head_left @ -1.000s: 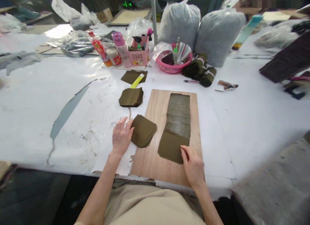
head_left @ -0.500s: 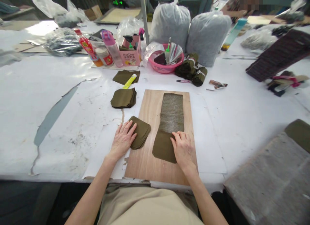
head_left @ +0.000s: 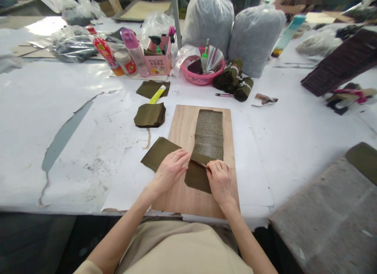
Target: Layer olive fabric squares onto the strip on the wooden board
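A wooden board (head_left: pixel 182 126) lies on the white table in front of me. On it runs a long overlapped row of olive fabric pieces (head_left: pixel 209 134), ending in one flat olive piece (head_left: pixel 196 179) nearest me. My right hand (head_left: pixel 219 180) rests on that piece, fingertips pinched at its upper edge. My left hand (head_left: pixel 171 170) lies on a small pile of olive pieces (head_left: pixel 156 154) at the board's left edge, fingers stretched towards the same edge of the row.
A second pile of olive pieces (head_left: pixel 150 114) and a yellow glue tube (head_left: pixel 157 94) lie beyond the board. A pink basin (head_left: pixel 202 71), bottles, a pink box, fabric rolls (head_left: pixel 232 82) and two grey bags stand at the back. A grey felt slab (head_left: pixel 326 215) sits at right.
My left hand has moved right from the pile's left side to the near end of the row. The pile under it now looks spread flatter. My right hand has barely shifted.
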The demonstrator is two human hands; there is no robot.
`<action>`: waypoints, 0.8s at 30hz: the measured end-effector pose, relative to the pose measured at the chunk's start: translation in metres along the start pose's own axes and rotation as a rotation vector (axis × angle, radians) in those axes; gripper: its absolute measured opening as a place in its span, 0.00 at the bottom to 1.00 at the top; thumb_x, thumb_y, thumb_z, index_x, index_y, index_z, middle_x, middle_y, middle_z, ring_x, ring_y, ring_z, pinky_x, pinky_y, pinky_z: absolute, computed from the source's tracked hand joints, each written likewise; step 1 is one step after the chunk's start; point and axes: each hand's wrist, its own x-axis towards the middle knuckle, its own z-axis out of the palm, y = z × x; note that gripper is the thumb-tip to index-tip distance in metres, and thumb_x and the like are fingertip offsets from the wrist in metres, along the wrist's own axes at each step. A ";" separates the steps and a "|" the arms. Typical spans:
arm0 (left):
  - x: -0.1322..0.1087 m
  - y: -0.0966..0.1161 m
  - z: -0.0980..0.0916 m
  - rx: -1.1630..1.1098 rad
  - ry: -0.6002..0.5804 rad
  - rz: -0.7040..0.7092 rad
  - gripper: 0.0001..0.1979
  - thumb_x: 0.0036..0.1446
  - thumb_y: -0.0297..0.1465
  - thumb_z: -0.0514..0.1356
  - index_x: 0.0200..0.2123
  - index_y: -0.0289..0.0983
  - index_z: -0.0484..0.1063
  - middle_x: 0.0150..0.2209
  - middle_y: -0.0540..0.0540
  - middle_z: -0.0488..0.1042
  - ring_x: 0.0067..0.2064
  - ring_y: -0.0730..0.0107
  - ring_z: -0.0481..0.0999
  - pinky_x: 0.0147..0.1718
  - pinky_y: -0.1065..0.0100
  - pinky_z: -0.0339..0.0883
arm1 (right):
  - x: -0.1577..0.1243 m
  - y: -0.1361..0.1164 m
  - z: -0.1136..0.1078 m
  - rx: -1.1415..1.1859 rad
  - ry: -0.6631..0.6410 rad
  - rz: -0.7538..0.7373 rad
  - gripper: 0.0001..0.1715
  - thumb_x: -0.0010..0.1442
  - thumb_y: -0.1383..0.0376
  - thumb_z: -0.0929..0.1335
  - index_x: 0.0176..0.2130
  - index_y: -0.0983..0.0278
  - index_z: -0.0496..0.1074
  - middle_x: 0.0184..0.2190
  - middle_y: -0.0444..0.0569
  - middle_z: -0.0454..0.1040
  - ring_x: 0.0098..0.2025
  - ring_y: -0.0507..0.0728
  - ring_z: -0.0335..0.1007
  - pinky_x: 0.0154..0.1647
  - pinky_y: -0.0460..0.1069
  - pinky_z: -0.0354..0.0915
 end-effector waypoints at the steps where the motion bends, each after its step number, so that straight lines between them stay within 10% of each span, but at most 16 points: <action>1: 0.005 0.006 0.006 -0.072 -0.031 0.019 0.22 0.64 0.28 0.56 0.61 0.38 0.62 0.57 0.41 0.69 0.60 0.58 0.66 0.59 0.55 0.64 | -0.003 0.000 -0.001 0.041 -0.017 0.015 0.05 0.64 0.70 0.65 0.36 0.61 0.70 0.34 0.47 0.75 0.40 0.58 0.67 0.47 0.54 0.61; 12: 0.029 0.023 0.008 -0.868 -0.222 -0.273 0.14 0.64 0.34 0.58 0.50 0.35 0.73 0.39 0.47 0.78 0.37 0.72 0.77 0.37 0.73 0.71 | -0.021 -0.013 -0.033 1.003 -0.131 0.679 0.28 0.58 0.57 0.70 0.55 0.60 0.62 0.44 0.49 0.77 0.45 0.58 0.76 0.44 0.53 0.72; 24: 0.014 0.016 0.024 -0.416 -0.334 -0.072 0.12 0.64 0.30 0.57 0.50 0.39 0.72 0.43 0.48 0.78 0.41 0.69 0.78 0.42 0.70 0.70 | -0.059 0.001 -0.029 0.692 -0.096 0.665 0.14 0.59 0.55 0.69 0.39 0.62 0.68 0.32 0.46 0.76 0.34 0.56 0.75 0.35 0.49 0.70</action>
